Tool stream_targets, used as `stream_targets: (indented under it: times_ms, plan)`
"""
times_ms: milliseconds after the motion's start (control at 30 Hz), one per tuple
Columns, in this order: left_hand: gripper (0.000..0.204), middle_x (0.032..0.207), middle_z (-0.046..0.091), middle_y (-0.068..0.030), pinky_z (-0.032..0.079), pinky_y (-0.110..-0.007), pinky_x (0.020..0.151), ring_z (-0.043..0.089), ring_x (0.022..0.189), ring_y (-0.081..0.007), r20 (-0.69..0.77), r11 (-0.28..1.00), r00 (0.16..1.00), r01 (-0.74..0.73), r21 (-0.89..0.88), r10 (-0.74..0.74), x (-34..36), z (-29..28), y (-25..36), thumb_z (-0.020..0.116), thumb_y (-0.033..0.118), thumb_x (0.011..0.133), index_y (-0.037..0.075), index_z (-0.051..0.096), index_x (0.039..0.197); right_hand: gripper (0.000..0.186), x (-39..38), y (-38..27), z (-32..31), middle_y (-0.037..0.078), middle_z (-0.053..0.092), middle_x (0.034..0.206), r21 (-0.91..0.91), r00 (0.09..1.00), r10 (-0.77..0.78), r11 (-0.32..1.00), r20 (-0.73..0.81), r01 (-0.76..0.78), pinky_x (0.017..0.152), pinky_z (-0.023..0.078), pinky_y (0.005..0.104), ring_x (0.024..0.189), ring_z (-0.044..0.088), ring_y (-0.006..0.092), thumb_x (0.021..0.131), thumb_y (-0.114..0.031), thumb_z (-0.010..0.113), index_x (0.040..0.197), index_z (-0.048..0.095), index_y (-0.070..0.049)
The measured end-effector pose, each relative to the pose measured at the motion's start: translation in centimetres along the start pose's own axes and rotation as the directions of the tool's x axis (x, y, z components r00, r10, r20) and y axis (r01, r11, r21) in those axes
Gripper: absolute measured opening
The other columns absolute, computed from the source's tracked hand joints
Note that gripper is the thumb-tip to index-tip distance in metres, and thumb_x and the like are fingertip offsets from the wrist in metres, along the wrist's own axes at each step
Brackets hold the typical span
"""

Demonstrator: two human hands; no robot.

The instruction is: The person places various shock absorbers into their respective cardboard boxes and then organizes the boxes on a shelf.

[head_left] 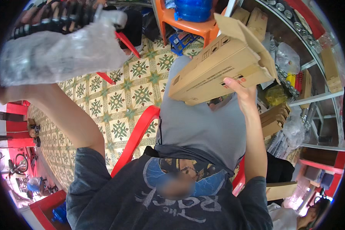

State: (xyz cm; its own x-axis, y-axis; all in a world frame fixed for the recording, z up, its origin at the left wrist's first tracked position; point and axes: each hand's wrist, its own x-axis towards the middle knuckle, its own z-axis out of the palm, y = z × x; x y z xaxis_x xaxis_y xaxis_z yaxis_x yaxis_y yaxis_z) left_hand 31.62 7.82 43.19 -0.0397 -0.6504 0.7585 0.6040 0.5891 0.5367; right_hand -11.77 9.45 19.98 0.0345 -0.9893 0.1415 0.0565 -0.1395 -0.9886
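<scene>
At the far left, my raised left hand (9,94) is closed on a long part wrapped in clear plastic (61,57). The wrap blurs its shape, and my fingers are mostly hidden behind it and the dark picture rim. My right hand (243,94) grips a long brown cardboard box (214,71) near one end, thumb on its printed side and fingers out of sight underneath. The box lies slanted over my grey-trousered legs (201,122). Its flaps (253,38) stand open at the end near my right hand; what is inside cannot be seen.
An orange chair (188,23) bears a blue water jug (193,9) ahead. Metal shelves (314,97) with springs and plastic-wrapped parts run along the right. I sit in a red chair (136,134) on a patterned tile floor (120,103). Another person (287,216) is at lower right.
</scene>
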Motion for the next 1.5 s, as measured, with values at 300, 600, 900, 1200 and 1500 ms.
stream_targets:
  times_ms: [300, 600, 900, 1200, 1500]
  plan:
    - [0.054, 0.107, 0.069, -0.0142, 0.055, -0.04, 0.09, 0.069, 0.096, -0.028, -0.443, 0.67, 0.881, 0.432, 0.604, -0.168, -9.1, -9.8, -14.8, 0.078, 0.008, 0.078, -0.003, 0.059, 0.127, 0.078, 0.6, 2.9, -2.5, 0.012, 0.05, 0.147, 0.177, 0.991, 0.025, 0.984, -0.135, -0.001, 0.117, 0.038, 0.042, 0.136, 0.049, 0.025, 0.085, -0.002, 0.073, 0.153, 0.037, -0.002]
    - [0.096, 0.121, 0.067, -0.0281, 0.054, -0.041, 0.098, 0.069, 0.111, -0.0348, -0.624, 0.13, 0.651, 0.729, 0.672, -0.432, -21.3, -18.5, -28.9, 0.089, 0.026, 0.06, -0.013, 0.045, 0.136, 0.074, -3.6, 6.1, -9.3, 0.01, 0.05, 0.152, 0.327, 0.968, 0.112, 0.944, -0.224, -0.034, 0.121, 0.034, 0.0525, 0.14, 0.047, 0.0305, 0.088, -0.03, 0.075, 0.151, 0.045, -0.008]
    - [0.096, 0.102, 0.07, -0.029, 0.059, -0.046, 0.084, 0.072, 0.093, -0.0407, -0.788, -0.42, 0.302, 0.714, 0.56, -0.537, -32.7, -24.7, -37.9, 0.089, 0.046, 0.061, -0.012, 0.044, 0.123, 0.08, -5.0, 3.0, -11.2, 0.014, 0.05, 0.151, 0.314, 0.8, 0.175, 0.949, -0.574, 0.017, 0.119, 0.034, 0.0567, 0.139, 0.047, 0.0355, 0.088, -0.048, 0.074, 0.151, 0.047, -0.007]
    - [0.097, 0.12, 0.065, -0.0279, 0.056, -0.046, 0.096, 0.067, 0.11, -0.0421, -0.833, -0.609, 0.127, 0.624, 0.489, -0.539, -39.8, -27.8, -45.9, 0.088, 0.045, 0.06, -0.004, 0.043, 0.131, 0.074, -2.9, 4.0, -12.5, 0.014, 0.054, 0.145, -0.284, 0.603, -0.049, 0.911, -0.796, -0.3, 0.115, 0.037, 0.0536, 0.134, 0.05, 0.0333, 0.087, -0.042, 0.076, 0.146, 0.051, -0.006]
    - [0.094, 0.126, 0.062, -0.0209, 0.053, -0.049, 0.099, 0.062, 0.12, -0.0367, -0.837, -0.704, 0.074, 0.503, 0.501, -0.543, -44.1, -28.0, -51.5, 0.09, 0.046, 0.061, -0.002, 0.048, 0.129, 0.067, -1.7, 6.8, -13.4, 0.013, 0.057, 0.139, -0.304, 0.577, 0.027, 0.83, -0.816, -0.469, 0.111, 0.04, 0.0504, 0.128, 0.053, 0.031, 0.085, -0.036, 0.077, 0.141, 0.055, -0.005]
